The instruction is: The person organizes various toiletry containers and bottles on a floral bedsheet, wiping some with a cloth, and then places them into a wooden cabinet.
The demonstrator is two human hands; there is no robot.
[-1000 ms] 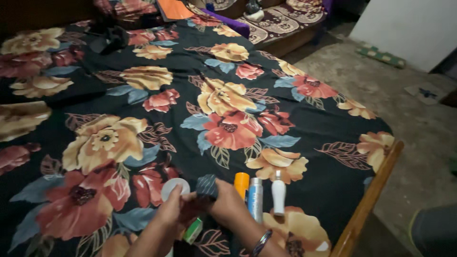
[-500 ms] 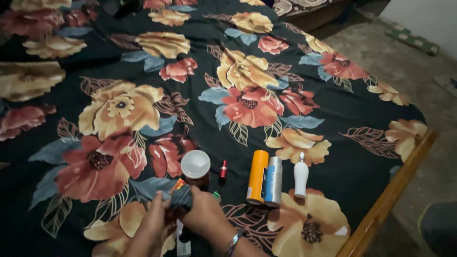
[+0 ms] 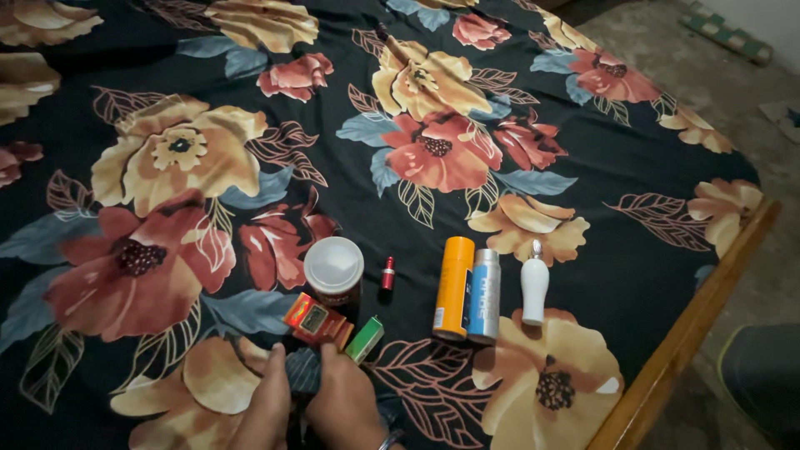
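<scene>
At the bottom centre of the frame, the left hand [image 3: 265, 407] and the right hand [image 3: 346, 406] are closed together around a small dark striped pouch of cloth [image 3: 303, 370], pinching it from either side just above the black flower-printed bedsheet [image 3: 583, 217].

Already laid out on the bed, in a loose row across the lower middle of the frame, are a round jar with a white lid [image 3: 333, 268], a tiny red lipstick tube [image 3: 387, 272], an orange cylindrical can [image 3: 453, 287] touching a silver-and-blue spray can [image 3: 483, 295], and a small white bottle with a pump top [image 3: 534, 284]. Just above the hands lie a red-and-orange carton [image 3: 315, 320] and a small green box [image 3: 365, 338].

Judging from this, most items look set out, while the pouch remains in the hands. At the lower right runs the wooden bed edge [image 3: 692, 333].
</scene>
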